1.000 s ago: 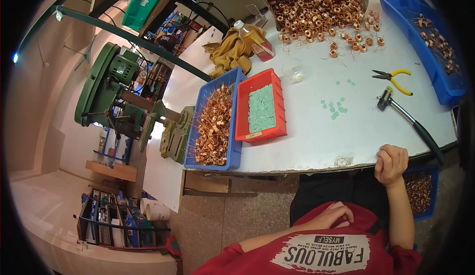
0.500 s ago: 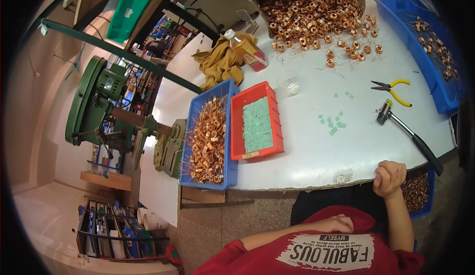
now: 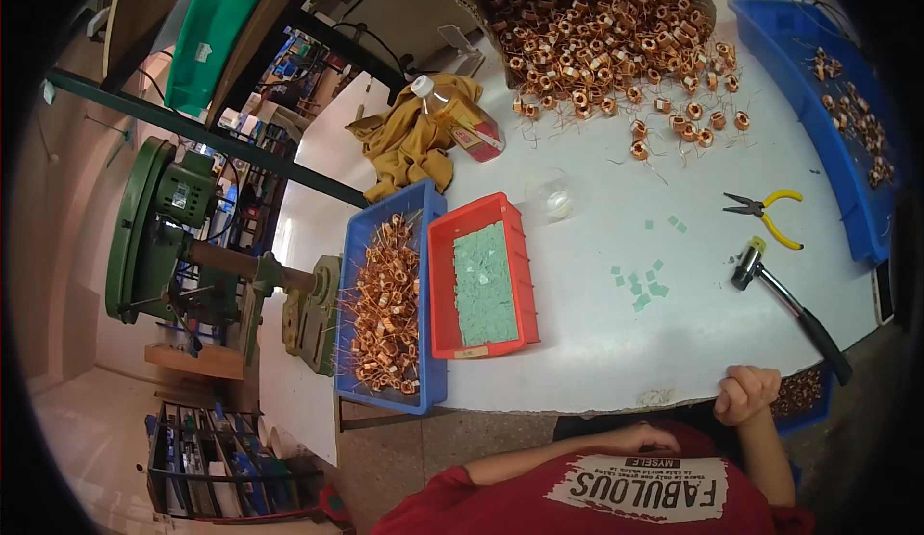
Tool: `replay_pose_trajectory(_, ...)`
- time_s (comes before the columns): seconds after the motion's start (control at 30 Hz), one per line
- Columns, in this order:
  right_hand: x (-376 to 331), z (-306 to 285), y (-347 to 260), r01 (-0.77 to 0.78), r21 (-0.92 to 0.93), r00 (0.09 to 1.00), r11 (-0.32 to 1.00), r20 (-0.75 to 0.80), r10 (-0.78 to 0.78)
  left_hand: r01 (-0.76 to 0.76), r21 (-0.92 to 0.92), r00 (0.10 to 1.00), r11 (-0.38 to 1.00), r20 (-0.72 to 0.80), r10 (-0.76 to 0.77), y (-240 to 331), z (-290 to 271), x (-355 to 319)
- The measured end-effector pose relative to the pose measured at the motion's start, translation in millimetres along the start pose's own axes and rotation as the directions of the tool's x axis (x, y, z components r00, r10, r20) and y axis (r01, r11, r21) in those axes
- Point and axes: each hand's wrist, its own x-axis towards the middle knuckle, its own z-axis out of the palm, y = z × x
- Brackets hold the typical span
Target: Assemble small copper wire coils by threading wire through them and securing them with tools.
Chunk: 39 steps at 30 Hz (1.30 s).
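Note:
My right hand (image 3: 748, 394) is curled into a loose fist at the front edge of the white table (image 3: 577, 362), with nothing showing in its fingers. Against the front of my red shirt lies my left hand (image 3: 647, 436), its fingers mostly hidden. Nearest to the right hand is a hammer (image 3: 780, 294) with a black handle that reaches past the table edge. Pliers with yellow handles (image 3: 767, 216) lie behind the hammer. Small green square pieces (image 3: 640, 285) are scattered on the tabletop, and more fill a red bin (image 3: 526, 285).
Left of the red bin stands a blue bin (image 3: 438, 343) of copper coils. A box (image 3: 472, 1) spills more coils at the back. A bottle (image 3: 467, 126), yellow cloth (image 3: 404, 140), clear round container (image 3: 553, 198) and right-hand blue tray (image 3: 799, 102) stand around. A green drill press (image 3: 144, 237) is at far left.
The view has shifted, so the table and bins sit lower in the picture. My right hand appears slightly lifted from the table edge; the left stays at the shirt.

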Motion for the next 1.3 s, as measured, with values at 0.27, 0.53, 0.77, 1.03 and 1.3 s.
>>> replay_pose_trajectory(0.27,4.3,-0.9,1.0,0.029,-0.002,0.999,1.000,0.030,-0.029,0.019,-0.179,0.992,0.984,-0.123,-0.042,6.0,-4.9,3.1)
replay_pose_trajectory(0.53,9.3,-1.6,-0.2,0.032,-0.017,0.998,0.999,0.059,-0.031,0.217,0.342,0.787,0.914,-0.616,0.043,-34.9,-13.5,-2.5)
replay_pose_trajectory(0.77,6.9,-5.6,-5.5,0.002,0.006,0.998,1.000,0.068,-0.002,-0.365,-0.328,0.676,0.871,-0.736,0.006,-40.5,-81.7,-52.7)
replay_pose_trajectory(1.03,15.6,-3.7,-16.5,-0.082,0.005,0.988,0.997,0.128,0.081,-0.577,-0.722,0.702,-0.381,-0.677,0.219,-152.0,-131.7,-10.1)
replay_pose_trajectory(1.3,16.8,-7.7,-18.3,-0.170,0.018,0.980,0.985,0.112,0.167,0.075,0.475,0.591,0.877,-0.729,0.345,-100.1,-74.4,-29.9)
